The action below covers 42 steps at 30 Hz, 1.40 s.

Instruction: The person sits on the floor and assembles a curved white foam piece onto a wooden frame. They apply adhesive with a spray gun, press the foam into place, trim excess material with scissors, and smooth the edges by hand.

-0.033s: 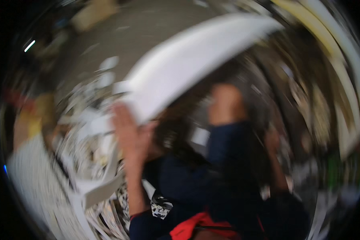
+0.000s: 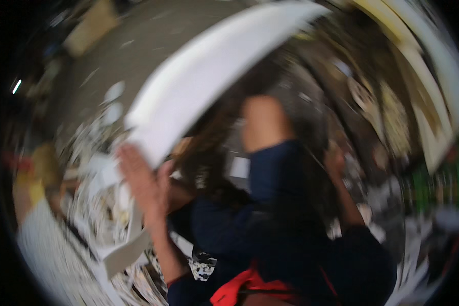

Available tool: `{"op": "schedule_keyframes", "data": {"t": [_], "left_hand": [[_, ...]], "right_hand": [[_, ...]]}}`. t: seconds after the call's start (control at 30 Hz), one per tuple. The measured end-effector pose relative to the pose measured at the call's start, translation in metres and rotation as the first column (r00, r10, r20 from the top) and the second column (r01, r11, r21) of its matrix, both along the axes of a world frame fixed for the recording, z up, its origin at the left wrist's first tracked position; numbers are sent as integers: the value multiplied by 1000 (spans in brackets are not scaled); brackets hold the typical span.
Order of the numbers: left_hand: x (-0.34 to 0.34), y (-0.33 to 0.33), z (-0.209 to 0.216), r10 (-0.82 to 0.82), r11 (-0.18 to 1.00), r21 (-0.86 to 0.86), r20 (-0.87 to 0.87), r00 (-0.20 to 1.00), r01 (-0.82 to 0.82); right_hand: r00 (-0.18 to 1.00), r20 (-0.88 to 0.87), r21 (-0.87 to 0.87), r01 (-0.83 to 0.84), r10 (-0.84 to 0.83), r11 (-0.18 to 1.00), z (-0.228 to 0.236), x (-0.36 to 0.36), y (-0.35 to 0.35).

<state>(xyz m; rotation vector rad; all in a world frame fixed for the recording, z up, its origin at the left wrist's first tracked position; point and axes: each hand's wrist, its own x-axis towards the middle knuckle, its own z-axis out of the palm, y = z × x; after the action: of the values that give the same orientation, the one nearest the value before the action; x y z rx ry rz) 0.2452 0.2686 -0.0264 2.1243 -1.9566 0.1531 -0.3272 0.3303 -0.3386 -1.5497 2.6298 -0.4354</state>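
A long white panel [image 2: 204,76], blurred and bowed by the lens, slants from the left of centre up to the top right. My left hand [image 2: 145,188] is at its near lower end. The fingers lie straight along the left side, and the thumb stands off on the other, with the panel's end between them. Right of my bare knee [image 2: 265,122], my right hand [image 2: 335,160] is low beside the leg. Motion smears its fingers, and I cannot make out anything in them.
White scraps [image 2: 104,178] heap up on the left, by a pale curved rim [image 2: 125,255]. At the left edge is a stack of whitish sheets [image 2: 56,250]. Large pale yellow boards [image 2: 423,86] stand on the right, above a green crate-like thing [image 2: 431,188]. A brown board [image 2: 92,28] lies far left.
The whole view has shifted, so the panel, my knee and both hands appear further left. My left hand stays at the panel's near end.
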Motion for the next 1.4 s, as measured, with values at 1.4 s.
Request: {"op": "schedule_keyframes", "data": {"t": [1.4], "left_hand": [[-15, 16, 7, -123, 975, -187, -12, 992, 118]], "right_hand": [[803, 211, -726, -254, 558, 639, 298, 217, -219]]}}
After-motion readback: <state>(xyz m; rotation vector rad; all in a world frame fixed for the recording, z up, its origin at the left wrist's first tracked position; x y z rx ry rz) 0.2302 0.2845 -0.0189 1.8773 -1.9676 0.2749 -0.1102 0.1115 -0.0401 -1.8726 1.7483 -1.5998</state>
